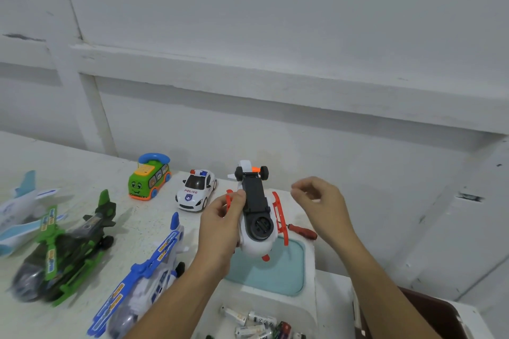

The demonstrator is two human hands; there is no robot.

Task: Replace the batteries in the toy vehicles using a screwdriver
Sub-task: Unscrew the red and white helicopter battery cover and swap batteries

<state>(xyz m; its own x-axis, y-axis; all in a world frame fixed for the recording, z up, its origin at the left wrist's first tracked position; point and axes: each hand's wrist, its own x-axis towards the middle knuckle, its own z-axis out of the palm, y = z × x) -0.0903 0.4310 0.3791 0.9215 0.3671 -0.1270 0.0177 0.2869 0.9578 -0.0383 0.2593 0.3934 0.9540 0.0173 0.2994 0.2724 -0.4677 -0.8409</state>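
Helicopter [257, 202] belly-up in left hand [220, 228]; right hand [322, 201] apart, fingers [303, 189] curled.

bus [148, 177] left of police car [196, 191] at the table's [132, 223] back edge. plane [19, 209] at the left edge; first helicopter [63, 250], then second helicopter [143, 278], right of it. tray [309, 261] rightmost: batteries [256, 323] in its near compartment, screwdriver [303, 230] by its far corner, third helicopter [257, 239] above.

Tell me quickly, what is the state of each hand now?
Left hand: holds the upturned white toy helicopter.
Right hand: fingers curled in the air; anything pinched cannot be told.
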